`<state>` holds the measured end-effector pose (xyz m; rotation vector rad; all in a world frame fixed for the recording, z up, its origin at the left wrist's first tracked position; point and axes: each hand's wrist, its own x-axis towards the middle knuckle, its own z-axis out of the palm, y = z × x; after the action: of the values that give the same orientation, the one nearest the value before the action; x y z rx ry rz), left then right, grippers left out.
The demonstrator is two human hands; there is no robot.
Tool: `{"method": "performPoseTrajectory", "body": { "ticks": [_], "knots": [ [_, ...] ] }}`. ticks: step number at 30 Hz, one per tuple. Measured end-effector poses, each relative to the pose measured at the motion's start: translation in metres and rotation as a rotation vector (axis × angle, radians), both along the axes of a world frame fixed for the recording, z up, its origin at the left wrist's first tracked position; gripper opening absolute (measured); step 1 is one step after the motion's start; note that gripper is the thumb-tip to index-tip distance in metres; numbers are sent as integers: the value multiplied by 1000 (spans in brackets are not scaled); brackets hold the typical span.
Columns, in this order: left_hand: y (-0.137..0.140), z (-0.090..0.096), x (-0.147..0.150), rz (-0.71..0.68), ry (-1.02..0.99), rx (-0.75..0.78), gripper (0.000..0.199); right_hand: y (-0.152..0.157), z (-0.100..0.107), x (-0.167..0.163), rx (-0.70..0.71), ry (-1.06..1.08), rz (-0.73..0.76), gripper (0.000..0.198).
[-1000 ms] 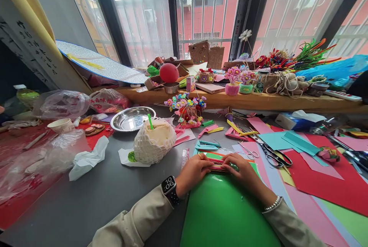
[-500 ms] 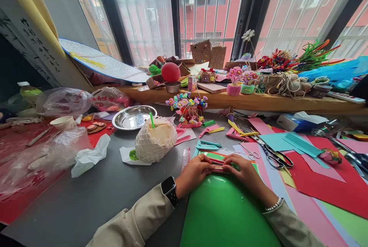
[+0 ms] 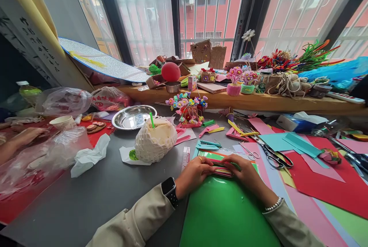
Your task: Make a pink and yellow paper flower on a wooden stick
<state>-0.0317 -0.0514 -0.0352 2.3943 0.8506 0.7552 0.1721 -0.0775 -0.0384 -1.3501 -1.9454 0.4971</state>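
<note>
My left hand (image 3: 193,173), wearing a ring and with a watch on its wrist, grips one end of a thin stack of folded paper (image 3: 222,170) with pink, red and yellowish edges. The other end lies under the fingers of my right hand (image 3: 246,173), which are closed on it. Both hands rest on a glossy green sheet (image 3: 227,212), and fingertips hide part of the stack. Beyond the hands are teal folded paper strips (image 3: 208,145). Small scissors (image 3: 250,151) and larger black-handled scissors (image 3: 271,155) lie to the right.
A netted coconut (image 3: 156,143) with a green straw stands left of my hands, near a metal plate (image 3: 133,117). Coloured paper sheets (image 3: 330,178) cover the right side. Craft flowers (image 3: 188,105) stand behind. Another person's hand (image 3: 25,138) reaches in at far left above plastic bags.
My fingers have shifted slightly on the paper stack, showing more of its layered edges. Another person's hand has come into view at the far left.
</note>
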Motion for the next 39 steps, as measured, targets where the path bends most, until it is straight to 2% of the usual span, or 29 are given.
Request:
{"method": "performPoseTrajectory", "body": {
  "ticks": [6, 12, 19, 25, 29, 34, 39],
  "knots": [
    [0, 4, 0, 1, 45, 42, 16, -1, 2, -1, -25, 31, -9, 14],
    [0, -2, 0, -33, -17, 55, 16, -3, 7, 1, -79, 6, -10, 15],
    [-2, -4, 1, 19, -11, 85, 18, -3, 9, 2, -121, 25, 23, 16],
    [-2, -4, 1, 7, 17, 190, 19, -3, 9, 3, -157, -22, 42, 21],
    [-2, -4, 0, 16, 17, 221, 19, -3, 6, 2, -119, -102, 70, 32],
    [-2, -1, 0, 59, 96, 233, 20, -5, 2, -2, -32, -168, 48, 20],
    [-2, 3, 0, 81, 137, 158, 28, -8, 0, -4, 18, -204, 18, 19]
  ]
}}
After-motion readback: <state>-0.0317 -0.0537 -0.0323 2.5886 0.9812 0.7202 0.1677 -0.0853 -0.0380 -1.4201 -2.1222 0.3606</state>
